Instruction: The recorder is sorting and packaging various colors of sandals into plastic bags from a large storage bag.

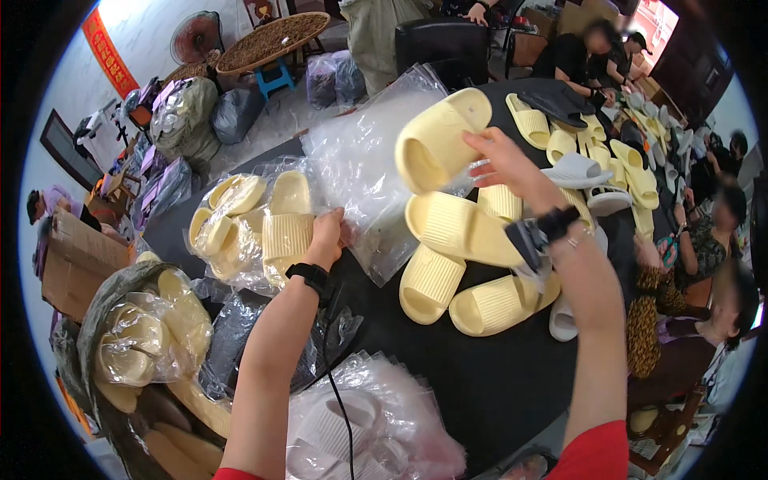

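My right hand [508,166] is closed on the heel edge of a pale yellow slipper [440,142], raised above the table with its strap end toward the left. My left hand [326,238] is closed at the right side of another yellow slipper [288,232]; its fingertips are partly hidden. Clear film shines around that slipper and the yellow slippers in a clear bag [228,228] beside it. A stack of clear plastic bags [372,160] lies between my hands. Several loose yellow slippers [460,228] are heaped below my right hand.
A sack [104,308] at the left holds bagged yellow slippers. More clear bags [384,424] and grey slippers lie near me. A black cable [340,392] crosses the near side. Slippers continue along the black table [512,376] to the far right, where other people sit.
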Action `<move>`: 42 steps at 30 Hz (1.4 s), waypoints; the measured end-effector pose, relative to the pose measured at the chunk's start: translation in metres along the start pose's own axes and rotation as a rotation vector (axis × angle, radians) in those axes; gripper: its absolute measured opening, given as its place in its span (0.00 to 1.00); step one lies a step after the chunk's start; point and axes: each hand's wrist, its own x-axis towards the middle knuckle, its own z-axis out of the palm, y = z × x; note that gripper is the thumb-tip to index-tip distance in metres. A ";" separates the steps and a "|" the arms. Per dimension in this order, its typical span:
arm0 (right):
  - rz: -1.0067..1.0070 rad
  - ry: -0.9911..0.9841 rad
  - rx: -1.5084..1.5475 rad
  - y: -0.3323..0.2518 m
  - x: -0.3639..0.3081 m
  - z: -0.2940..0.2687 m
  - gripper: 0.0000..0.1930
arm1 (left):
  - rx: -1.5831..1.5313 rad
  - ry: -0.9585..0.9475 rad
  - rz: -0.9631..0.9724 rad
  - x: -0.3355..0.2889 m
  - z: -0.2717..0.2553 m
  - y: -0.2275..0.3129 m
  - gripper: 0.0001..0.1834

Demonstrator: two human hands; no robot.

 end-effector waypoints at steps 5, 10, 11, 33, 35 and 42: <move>-0.276 0.087 -0.424 0.042 0.038 0.059 0.24 | -0.059 -0.018 0.119 -0.015 0.003 0.011 0.34; -0.780 0.009 -0.875 0.077 -0.021 0.088 0.18 | 0.217 -0.026 0.260 -0.034 -0.005 0.000 0.47; -0.815 -0.023 -0.840 0.083 -0.034 0.090 0.18 | 0.268 -0.018 0.281 -0.049 -0.002 0.003 0.47; -0.887 -0.680 -0.997 0.254 -0.424 0.151 0.37 | 0.271 0.149 0.257 -0.441 -0.266 -0.037 0.19; -0.882 -0.657 -0.985 0.258 -0.423 0.156 0.38 | 0.218 0.399 0.281 -0.482 -0.302 -0.052 0.18; -0.801 -0.590 -0.908 0.261 -0.426 0.172 0.39 | 0.145 0.392 0.071 -0.535 -0.332 -0.187 0.15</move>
